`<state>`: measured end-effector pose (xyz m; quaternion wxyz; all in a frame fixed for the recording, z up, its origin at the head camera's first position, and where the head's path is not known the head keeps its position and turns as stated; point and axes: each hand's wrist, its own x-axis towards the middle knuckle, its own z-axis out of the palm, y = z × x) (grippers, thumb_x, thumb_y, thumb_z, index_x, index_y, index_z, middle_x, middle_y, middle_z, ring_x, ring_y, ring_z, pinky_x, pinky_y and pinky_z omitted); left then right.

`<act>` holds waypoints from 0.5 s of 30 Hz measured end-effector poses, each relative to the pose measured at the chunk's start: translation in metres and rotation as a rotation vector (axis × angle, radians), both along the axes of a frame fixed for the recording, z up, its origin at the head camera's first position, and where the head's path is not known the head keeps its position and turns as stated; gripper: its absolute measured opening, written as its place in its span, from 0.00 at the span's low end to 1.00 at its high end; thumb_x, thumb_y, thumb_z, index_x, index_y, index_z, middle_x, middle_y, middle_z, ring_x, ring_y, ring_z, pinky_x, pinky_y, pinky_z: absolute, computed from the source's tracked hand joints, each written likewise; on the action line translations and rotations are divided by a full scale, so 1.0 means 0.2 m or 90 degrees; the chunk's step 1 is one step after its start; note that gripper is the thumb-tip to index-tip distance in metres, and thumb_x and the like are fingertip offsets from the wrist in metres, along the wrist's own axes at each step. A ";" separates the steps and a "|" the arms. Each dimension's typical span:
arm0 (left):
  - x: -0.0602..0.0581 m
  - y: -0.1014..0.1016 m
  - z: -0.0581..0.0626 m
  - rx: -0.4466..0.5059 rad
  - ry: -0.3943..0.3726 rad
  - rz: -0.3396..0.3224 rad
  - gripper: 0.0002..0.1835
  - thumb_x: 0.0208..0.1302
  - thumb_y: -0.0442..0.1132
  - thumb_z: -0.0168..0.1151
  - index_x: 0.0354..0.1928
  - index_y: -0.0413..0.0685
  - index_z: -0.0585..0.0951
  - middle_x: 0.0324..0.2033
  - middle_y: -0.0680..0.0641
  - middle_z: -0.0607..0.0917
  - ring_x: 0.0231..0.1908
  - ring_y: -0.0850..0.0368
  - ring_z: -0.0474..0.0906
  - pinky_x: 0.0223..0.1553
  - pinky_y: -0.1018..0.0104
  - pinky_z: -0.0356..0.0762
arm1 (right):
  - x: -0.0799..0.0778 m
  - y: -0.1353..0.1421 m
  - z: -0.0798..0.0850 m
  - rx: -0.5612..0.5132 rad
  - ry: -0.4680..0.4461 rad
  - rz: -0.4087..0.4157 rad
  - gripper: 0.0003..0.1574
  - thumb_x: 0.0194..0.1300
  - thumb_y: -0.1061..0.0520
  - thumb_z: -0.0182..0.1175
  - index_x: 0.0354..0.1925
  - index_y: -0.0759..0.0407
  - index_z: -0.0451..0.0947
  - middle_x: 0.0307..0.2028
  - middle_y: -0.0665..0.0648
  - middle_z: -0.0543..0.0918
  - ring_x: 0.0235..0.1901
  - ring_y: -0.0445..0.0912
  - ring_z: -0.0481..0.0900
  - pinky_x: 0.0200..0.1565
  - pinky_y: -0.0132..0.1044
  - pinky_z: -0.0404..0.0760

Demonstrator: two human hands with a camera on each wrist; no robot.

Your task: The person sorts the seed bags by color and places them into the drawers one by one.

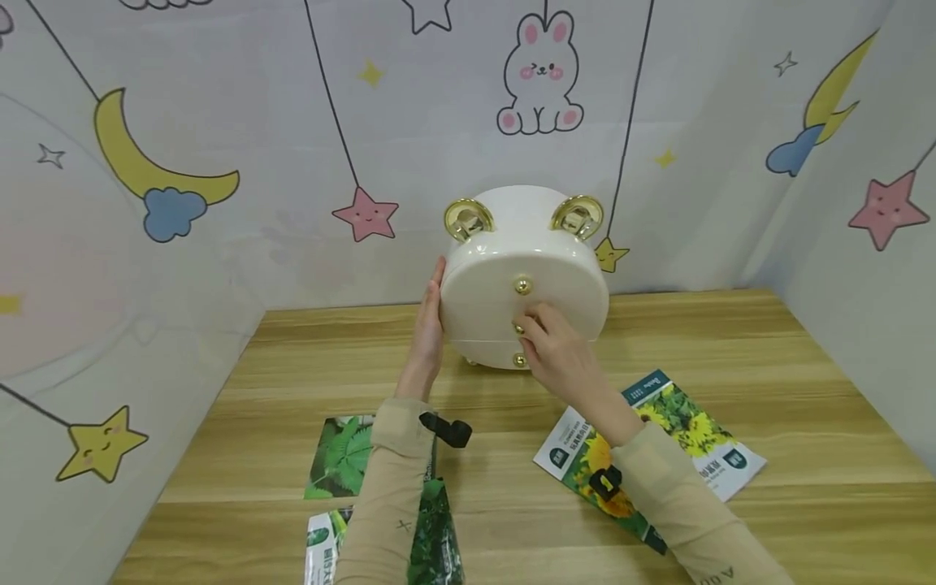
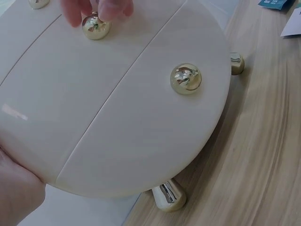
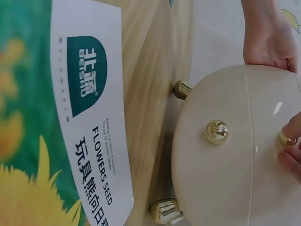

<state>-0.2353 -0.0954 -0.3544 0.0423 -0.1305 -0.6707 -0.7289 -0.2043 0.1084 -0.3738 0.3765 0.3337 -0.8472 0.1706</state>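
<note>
From the head view, the white box [image 1: 486,301] stands on the far part of the tabletop [image 1: 493,463]. Our left hand [image 1: 428,317] lies flat on its side, with straight fingers that grip nothing. Our right hand [image 1: 561,348] pinches the middle knob [image 1: 518,328]. We should press that flat palm firmly, so the box can't slide or tip if we pull.

From the left wrist view, our right fingers [image 2: 113,7] hold the knob just above a thin line [image 2: 114,89]. Nobody touches the bottom knob [image 2: 186,78]. A slow, straight tug seems best, without twisting.

From the right wrist view, a flower seed packet [image 3: 75,94] shows near the box. We should try not to bump it.
</note>
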 end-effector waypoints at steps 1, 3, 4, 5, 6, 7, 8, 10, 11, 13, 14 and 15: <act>0.00 0.00 0.00 0.001 -0.002 0.001 0.26 0.73 0.52 0.21 0.71 0.62 0.48 0.71 0.63 0.47 0.72 0.62 0.36 0.72 0.53 0.33 | 0.00 0.00 0.00 -0.003 0.001 0.000 0.12 0.56 0.65 0.59 0.42 0.62 0.76 0.41 0.57 0.75 0.39 0.47 0.73 0.39 0.35 0.78; 0.00 0.00 0.00 0.003 -0.004 0.001 0.26 0.73 0.52 0.21 0.71 0.62 0.48 0.71 0.63 0.47 0.72 0.62 0.36 0.72 0.53 0.33 | -0.01 0.00 -0.01 -0.008 0.002 0.002 0.12 0.56 0.65 0.59 0.41 0.62 0.76 0.41 0.57 0.75 0.39 0.47 0.73 0.39 0.35 0.78; 0.00 0.00 0.00 0.004 -0.006 0.001 0.26 0.73 0.52 0.21 0.71 0.63 0.48 0.71 0.64 0.48 0.72 0.63 0.37 0.72 0.54 0.34 | -0.01 0.00 -0.02 -0.010 0.003 0.004 0.12 0.56 0.66 0.59 0.41 0.62 0.76 0.40 0.57 0.75 0.38 0.47 0.73 0.38 0.35 0.78; 0.00 0.01 0.00 0.005 -0.008 0.002 0.26 0.73 0.51 0.21 0.71 0.63 0.48 0.71 0.64 0.48 0.72 0.63 0.37 0.72 0.54 0.34 | -0.01 0.00 -0.02 -0.011 0.003 0.007 0.12 0.56 0.66 0.59 0.42 0.62 0.76 0.40 0.57 0.75 0.38 0.47 0.73 0.38 0.35 0.77; 0.00 0.01 0.00 0.005 -0.009 0.003 0.25 0.73 0.51 0.21 0.71 0.64 0.49 0.71 0.64 0.48 0.72 0.64 0.37 0.72 0.55 0.34 | -0.02 0.00 -0.02 -0.011 0.001 0.009 0.13 0.56 0.66 0.59 0.42 0.62 0.76 0.40 0.57 0.75 0.38 0.47 0.73 0.38 0.35 0.77; 0.00 0.01 0.00 0.005 -0.011 0.003 0.25 0.73 0.51 0.21 0.70 0.64 0.49 0.71 0.64 0.48 0.72 0.64 0.37 0.72 0.55 0.34 | -0.02 0.00 -0.03 -0.011 -0.001 0.011 0.13 0.56 0.66 0.58 0.42 0.62 0.76 0.40 0.57 0.75 0.37 0.47 0.72 0.37 0.34 0.77; 0.01 0.01 0.00 0.004 -0.011 0.003 0.25 0.73 0.51 0.21 0.70 0.64 0.49 0.71 0.65 0.48 0.71 0.64 0.37 0.72 0.55 0.34 | -0.02 0.00 -0.03 -0.010 -0.002 0.014 0.13 0.57 0.66 0.58 0.43 0.62 0.76 0.40 0.57 0.75 0.37 0.46 0.72 0.37 0.34 0.76; 0.01 0.00 0.00 0.004 -0.012 0.003 0.25 0.73 0.51 0.21 0.70 0.65 0.49 0.70 0.65 0.48 0.71 0.65 0.37 0.72 0.56 0.35 | -0.02 0.00 -0.03 -0.008 -0.006 0.017 0.13 0.57 0.66 0.58 0.43 0.62 0.76 0.39 0.56 0.75 0.36 0.46 0.72 0.36 0.33 0.76; 0.01 0.00 0.00 0.003 -0.010 0.003 0.25 0.73 0.51 0.20 0.70 0.65 0.49 0.71 0.65 0.48 0.71 0.64 0.37 0.72 0.55 0.35 | -0.02 0.00 -0.03 -0.007 -0.006 0.016 0.13 0.57 0.66 0.58 0.43 0.61 0.75 0.39 0.56 0.75 0.35 0.46 0.72 0.36 0.33 0.76; 0.01 0.00 0.00 0.002 -0.009 0.002 0.25 0.73 0.52 0.20 0.70 0.64 0.49 0.70 0.65 0.48 0.72 0.64 0.37 0.72 0.55 0.35 | -0.02 -0.01 -0.03 -0.007 -0.007 0.013 0.13 0.58 0.66 0.58 0.43 0.61 0.75 0.39 0.56 0.75 0.36 0.46 0.72 0.36 0.33 0.76; 0.01 0.00 0.00 0.002 -0.009 0.003 0.26 0.73 0.52 0.21 0.70 0.65 0.49 0.70 0.65 0.48 0.71 0.64 0.37 0.72 0.55 0.35 | -0.02 -0.01 -0.03 -0.007 -0.005 0.010 0.12 0.58 0.65 0.58 0.43 0.61 0.76 0.39 0.56 0.75 0.36 0.46 0.72 0.36 0.34 0.77; 0.01 0.00 0.00 0.002 -0.009 0.003 0.26 0.73 0.52 0.21 0.70 0.65 0.49 0.70 0.65 0.48 0.71 0.64 0.37 0.72 0.55 0.35 | -0.02 -0.01 -0.03 -0.006 -0.004 0.007 0.12 0.58 0.65 0.58 0.43 0.61 0.76 0.39 0.56 0.75 0.37 0.46 0.73 0.36 0.34 0.77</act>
